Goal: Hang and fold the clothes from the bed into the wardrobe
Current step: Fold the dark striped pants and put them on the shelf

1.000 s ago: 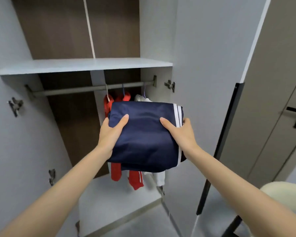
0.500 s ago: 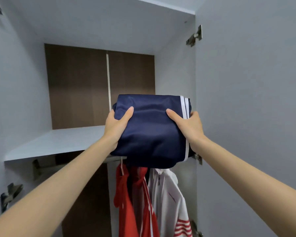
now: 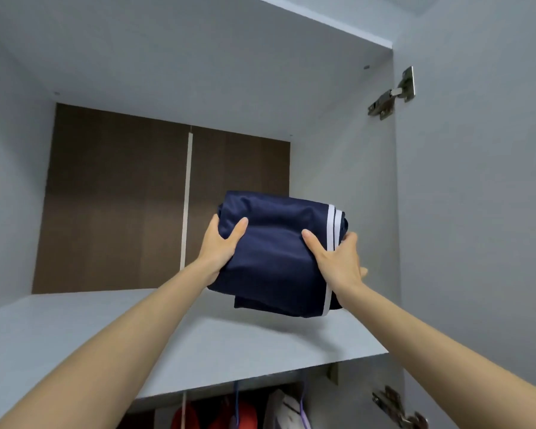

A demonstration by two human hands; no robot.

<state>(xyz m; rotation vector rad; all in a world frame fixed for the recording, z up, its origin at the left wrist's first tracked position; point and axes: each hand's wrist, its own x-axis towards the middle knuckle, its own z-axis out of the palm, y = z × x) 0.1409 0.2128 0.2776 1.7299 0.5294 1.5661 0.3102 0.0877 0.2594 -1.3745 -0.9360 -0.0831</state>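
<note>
Grey wardrobe interior, upper compartment: a flat grey shelf (image 3: 106, 335) runs across the view, backed by a brown wood-grain panel (image 3: 112, 196) with a pale vertical seam. A metal hinge (image 3: 392, 94) sits on the right wall high up, and a second hinge (image 3: 396, 410) lies below shelf level.

A folded navy garment (image 3: 276, 252) with two white stripes along its right edge is held over the right part of the shelf, close to the right wall. Its lower edge hangs near the shelf surface; contact cannot be confirmed.

The left hand (image 3: 218, 246) grips the garment's left edge, with its thumb laid across the near face and its fingers hidden behind the fabric. The right hand (image 3: 338, 258) grips the right edge at the stripes, thumb on the near face, fingers curled round behind. The garment lies between the two hands, both arms reaching upward.

Below the shelf, red clothing (image 3: 245, 416) and a white item (image 3: 283, 410) hang side by side.
</note>
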